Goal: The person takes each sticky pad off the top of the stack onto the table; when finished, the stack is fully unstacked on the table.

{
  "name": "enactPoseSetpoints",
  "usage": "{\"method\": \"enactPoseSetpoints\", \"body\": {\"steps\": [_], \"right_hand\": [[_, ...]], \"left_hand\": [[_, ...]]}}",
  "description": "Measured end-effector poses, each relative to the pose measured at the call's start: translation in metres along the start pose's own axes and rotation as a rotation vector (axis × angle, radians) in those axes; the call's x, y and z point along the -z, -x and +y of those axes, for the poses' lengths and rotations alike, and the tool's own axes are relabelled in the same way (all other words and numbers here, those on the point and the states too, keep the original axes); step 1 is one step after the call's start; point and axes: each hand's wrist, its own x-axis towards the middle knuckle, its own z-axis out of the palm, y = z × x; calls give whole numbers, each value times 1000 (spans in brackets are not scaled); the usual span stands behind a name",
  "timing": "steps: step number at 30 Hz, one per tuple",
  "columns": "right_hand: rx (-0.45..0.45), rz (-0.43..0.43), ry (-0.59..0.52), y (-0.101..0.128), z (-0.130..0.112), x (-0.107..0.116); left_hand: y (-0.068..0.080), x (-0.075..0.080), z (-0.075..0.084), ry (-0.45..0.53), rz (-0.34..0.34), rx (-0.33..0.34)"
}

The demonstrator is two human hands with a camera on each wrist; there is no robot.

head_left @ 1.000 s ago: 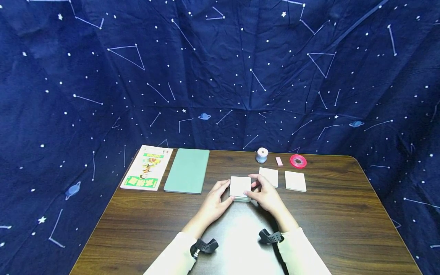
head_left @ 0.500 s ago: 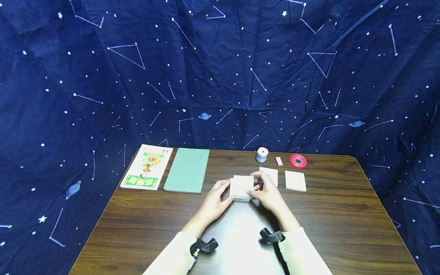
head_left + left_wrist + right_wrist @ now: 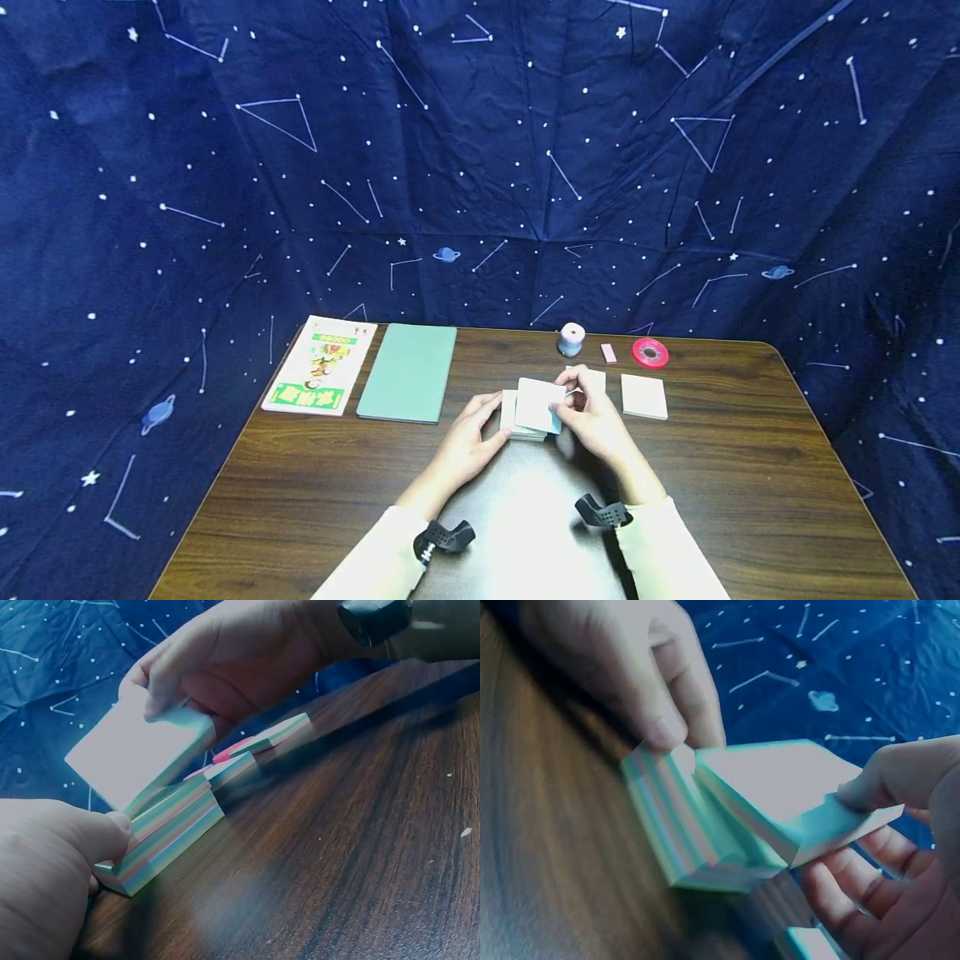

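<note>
A thick stack of square note paper [image 3: 508, 410] lies on the table, its edges striped in pastel colours in the left wrist view. My left hand [image 3: 471, 437] holds the stack at its left side, thumb on the near edge and fingers farther back. Above it, tilted and partly overlapping, is a thinner pad of the same note paper [image 3: 536, 402]. My right hand [image 3: 594, 419] pinches this pad at its right side, the thumb on top and the fingers underneath, as the right wrist view [image 3: 780, 776] shows. The pad's left part hides some of the stack's top.
Two low piles of white square paper [image 3: 643, 396] lie right of the hands, one partly behind my right hand. Behind them stand a spool [image 3: 571, 340], a small pink block [image 3: 608, 353] and a red ring [image 3: 650, 352]. A green notebook [image 3: 409, 372] and a picture booklet [image 3: 321, 365] lie left.
The right hand has parted the upper pad from the stack, shifting it rightward and tilting it up. The left hand has stayed in place on the stack.
</note>
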Motion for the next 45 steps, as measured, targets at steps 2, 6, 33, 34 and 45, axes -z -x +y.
{"method": "enactPoseSetpoints", "body": {"steps": [2,6,33,34,45], "right_hand": [[-9,11,-85,0,-3,4],[-19,59,-162,1,-9,17],[-188,769,-27,32,12,147],[-205,778,-3,34,14,150],[-344,822,134,51,30,169]], "left_hand": [[0,0,0,4,-4,3],[0,1,0,4,-14,8],[2,2,2,-5,-13,12],[2,2,2,-8,-12,10],[2,2,0,-23,-20,3]]}}
